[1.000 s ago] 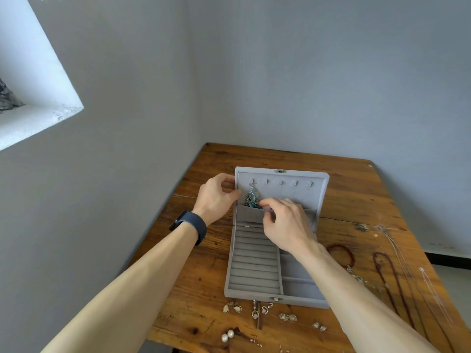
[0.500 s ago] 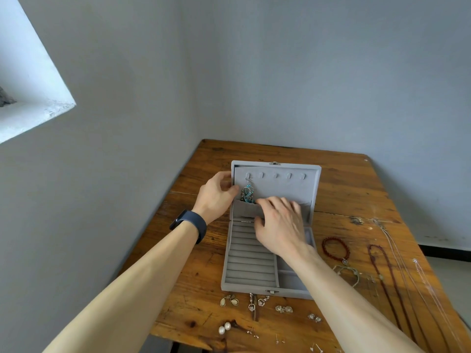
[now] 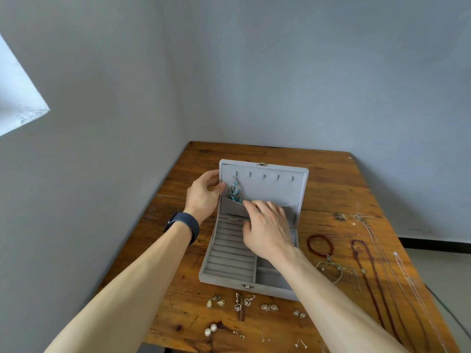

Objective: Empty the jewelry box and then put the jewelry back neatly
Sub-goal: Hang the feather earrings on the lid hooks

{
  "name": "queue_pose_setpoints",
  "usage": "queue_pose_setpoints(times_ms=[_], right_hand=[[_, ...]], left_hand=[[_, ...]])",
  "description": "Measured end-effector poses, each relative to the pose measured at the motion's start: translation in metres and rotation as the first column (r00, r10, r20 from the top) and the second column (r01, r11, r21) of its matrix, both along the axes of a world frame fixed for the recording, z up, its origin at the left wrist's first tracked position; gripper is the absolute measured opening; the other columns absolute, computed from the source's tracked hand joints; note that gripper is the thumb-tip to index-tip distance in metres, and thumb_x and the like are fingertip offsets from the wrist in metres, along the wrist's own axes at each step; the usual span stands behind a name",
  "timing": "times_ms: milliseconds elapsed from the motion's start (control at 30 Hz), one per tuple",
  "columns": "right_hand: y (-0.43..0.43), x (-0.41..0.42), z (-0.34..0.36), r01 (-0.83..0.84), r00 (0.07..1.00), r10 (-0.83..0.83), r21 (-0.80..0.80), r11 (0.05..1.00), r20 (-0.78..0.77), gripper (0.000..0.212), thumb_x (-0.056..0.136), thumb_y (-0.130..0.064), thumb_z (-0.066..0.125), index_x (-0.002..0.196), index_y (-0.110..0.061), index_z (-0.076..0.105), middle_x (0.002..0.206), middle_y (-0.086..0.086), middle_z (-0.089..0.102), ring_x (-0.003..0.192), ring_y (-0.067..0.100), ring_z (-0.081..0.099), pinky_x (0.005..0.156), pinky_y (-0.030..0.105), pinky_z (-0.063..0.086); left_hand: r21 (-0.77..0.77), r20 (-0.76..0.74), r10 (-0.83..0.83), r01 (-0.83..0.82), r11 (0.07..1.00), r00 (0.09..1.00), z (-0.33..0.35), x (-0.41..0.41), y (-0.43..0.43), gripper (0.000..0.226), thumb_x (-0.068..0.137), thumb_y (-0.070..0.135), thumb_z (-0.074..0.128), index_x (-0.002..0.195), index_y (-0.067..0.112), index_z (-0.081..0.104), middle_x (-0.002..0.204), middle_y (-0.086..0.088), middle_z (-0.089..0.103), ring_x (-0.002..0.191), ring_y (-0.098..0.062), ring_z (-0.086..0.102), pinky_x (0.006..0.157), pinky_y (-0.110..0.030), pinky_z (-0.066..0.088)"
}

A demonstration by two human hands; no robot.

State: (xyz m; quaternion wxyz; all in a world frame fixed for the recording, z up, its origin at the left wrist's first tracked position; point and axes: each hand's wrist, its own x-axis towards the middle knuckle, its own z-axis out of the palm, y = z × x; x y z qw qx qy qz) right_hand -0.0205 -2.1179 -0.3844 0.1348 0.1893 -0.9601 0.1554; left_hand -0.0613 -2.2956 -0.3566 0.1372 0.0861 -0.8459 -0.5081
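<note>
A grey velvet jewelry box (image 3: 229, 261) lies open on the wooden table (image 3: 331, 179), its lid (image 3: 275, 189) standing upright at the back. A turquoise beaded earring (image 3: 235, 191) hangs from the leftmost hook in the lid, its lower end tucked into the lid's pocket (image 3: 230, 207). My left hand (image 3: 204, 197) grips the lid's left edge, thumb on the front. My right hand (image 3: 267, 230) lies over the pocket with fingers spread, the fingertips touching the pocket's top edge just right of the earring. The ring rows and the visible side compartments hold nothing.
Right of the box lie a red bead bracelet (image 3: 320, 245), a cord bracelet (image 3: 330, 270), a dark bead necklace (image 3: 367, 271) and thin silver chains (image 3: 397, 263). Several earrings (image 3: 242, 301), two pearls (image 3: 210, 329) and small studs (image 3: 300, 343) lie near the table's front edge. Walls close off the left and back.
My right hand has gone from pinching at the pocket's top to lying flat with spread fingers over the pocket. My left hand stays on the lid's edge.
</note>
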Motion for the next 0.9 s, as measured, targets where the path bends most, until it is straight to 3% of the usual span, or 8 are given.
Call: queue_pose_setpoints(times_ms=[133, 267, 367, 467, 600, 700, 767, 900], right_hand=[[0.006, -0.004, 0.001, -0.009, 1.0, 0.009, -0.004, 1.0, -0.016, 0.052, 0.085, -0.023, 0.063, 0.135, -0.015, 0.057, 0.128, 0.001, 0.061, 0.117, 0.025, 0.055, 0.101, 0.04, 0.044], [0.01, -0.002, -0.002, -0.022, 0.998, 0.021, -0.007, 1.0, -0.054, 0.051, 0.083, -0.016, 0.064, 0.134, -0.013, 0.059, 0.125, 0.004, 0.06, 0.116, 0.026, 0.054, 0.101, 0.041, 0.045], [0.01, 0.002, -0.003, -0.01, 0.997, 0.009, -0.015, 1.0, -0.073, 0.054, 0.08, -0.016, 0.065, 0.134, -0.014, 0.06, 0.126, 0.005, 0.058, 0.117, 0.027, 0.053, 0.101, 0.042, 0.045], [0.012, 0.006, -0.003, 0.003, 0.996, -0.005, -0.024, 1.0, -0.087, 0.055, 0.079, -0.015, 0.066, 0.133, -0.014, 0.06, 0.129, 0.007, 0.057, 0.12, 0.029, 0.052, 0.103, 0.044, 0.043], [0.026, 0.019, -0.004, 0.028, 0.997, -0.033, -0.07, 0.997, -0.067, 0.051, 0.086, -0.019, 0.062, 0.137, -0.017, 0.057, 0.138, 0.005, 0.053, 0.13, 0.026, 0.047, 0.109, 0.043, 0.039], [0.047, 0.052, -0.013, 0.086, 0.996, -0.09, -0.153, 0.984, -0.019, 0.043, 0.092, -0.037, 0.058, 0.132, -0.021, 0.061, 0.137, 0.0, 0.056, 0.129, 0.02, 0.047, 0.106, 0.039, 0.04], [0.061, 0.079, -0.021, 0.136, 0.989, -0.127, -0.13, 0.982, 0.072, 0.05, 0.093, -0.054, 0.048, 0.132, -0.026, 0.061, 0.143, -0.002, 0.052, 0.134, 0.018, 0.042, 0.108, 0.039, 0.038], [0.079, 0.121, -0.035, 0.201, 0.939, -0.19, -0.009, 0.979, 0.286, 0.067, 0.089, -0.076, 0.035, 0.142, -0.038, 0.05, 0.164, -0.003, 0.024, 0.147, 0.021, 0.028, 0.116, 0.041, 0.03]], left_hand=[[0.005, 0.015, 0.003, -0.003, 1.0, 1.0, 0.006, -0.002, 0.009, 0.035, 0.099, 0.024, 0.06, 0.134, 0.026, 0.058, 0.111, 0.009, 0.06, 0.103, -0.007, 0.053, 0.08, -0.021, 0.043], [-0.024, 0.038, -0.008, 0.009, 1.0, 0.999, 0.004, 0.004, 0.005, 0.036, 0.099, 0.027, 0.059, 0.135, 0.028, 0.056, 0.102, 0.015, 0.059, 0.094, -0.005, 0.055, 0.066, -0.013, 0.039], [-0.029, 0.035, -0.001, 0.002, 1.0, 0.999, 0.003, 0.008, 0.001, 0.035, 0.098, 0.029, 0.061, 0.133, 0.03, 0.056, 0.096, 0.019, 0.058, 0.09, -0.002, 0.055, 0.065, -0.013, 0.039], [-0.012, 0.049, 0.01, -0.009, 1.0, 0.999, 0.004, 0.009, 0.004, 0.037, 0.098, 0.031, 0.061, 0.135, 0.03, 0.055, 0.104, 0.014, 0.061, 0.093, -0.005, 0.057, 0.067, -0.016, 0.042], [0.02, 0.116, -0.034, 0.032, 0.999, 0.993, 0.006, 0.011, 0.006, 0.051, 0.097, 0.034, 0.061, 0.145, 0.026, 0.046, 0.121, 0.01, 0.06, 0.095, -0.003, 0.056, 0.058, -0.005, 0.04], [0.044, 0.17, -0.08, 0.073, 0.996, 0.982, 0.002, 0.028, 0.004, 0.058, 0.096, 0.033, 0.063, 0.148, 0.023, 0.041, 0.139, 0.0, 0.058, 0.111, -0.011, 0.055, 0.08, -0.016, 0.046], [0.022, 0.184, -0.095, 0.093, 0.995, 0.978, -0.005, 0.051, 0.002, 0.056, 0.096, 0.033, 0.064, 0.147, 0.024, 0.042, 0.142, -0.001, 0.056, 0.12, -0.013, 0.054, 0.094, -0.027, 0.045], [-0.055, 0.238, -0.191, 0.209, 0.976, 0.952, -0.025, 0.11, 0.0, 0.057, 0.093, 0.037, 0.067, 0.145, 0.028, 0.044, 0.142, 0.006, 0.053, 0.131, -0.014, 0.049, 0.107, -0.033, 0.043]])
